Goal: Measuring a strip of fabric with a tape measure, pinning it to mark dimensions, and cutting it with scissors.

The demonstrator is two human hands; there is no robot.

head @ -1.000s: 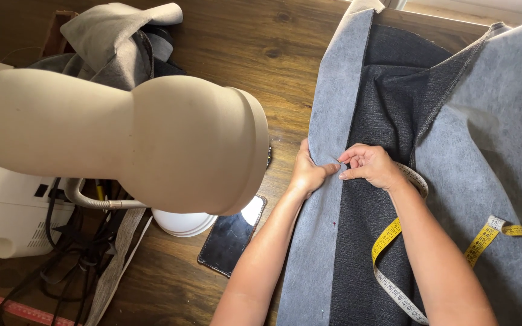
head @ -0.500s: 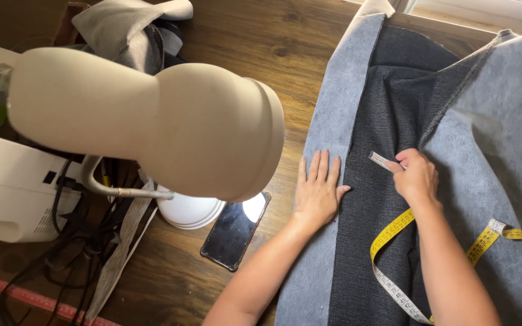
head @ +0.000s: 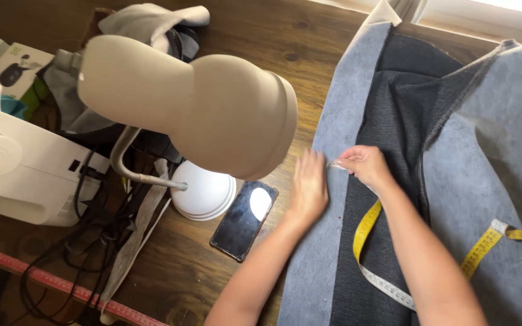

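Here, both hands work the folded edge of grey fabric (head: 333,139) on the counter (head: 261,36).
Left hand (head: 308,188) lies flat and spread on the strip; right hand (head: 365,164), just beside, pinches a small pale piece (head: 337,163); the strip's long axis runs away from the person.

Mannequin torso (head: 212,115), phone (head: 244,220), sewing machine (head: 19,169)

- Two hands over the cloth: the left hand (head: 309,188) and the right hand (head: 365,166).
- One yellow measuring tape (head: 367,232).
- One dark phone (head: 244,220) on the bench (head: 273,36).
- One beige dress form (head: 200,102) on one white round base (head: 203,194).
- One white sewing machine (head: 13,166).
- One red ruler (head: 55,284) at the bench edge.
- Two cloth layers: one light grey fabric (head: 339,127), one dark denim (head: 406,108).
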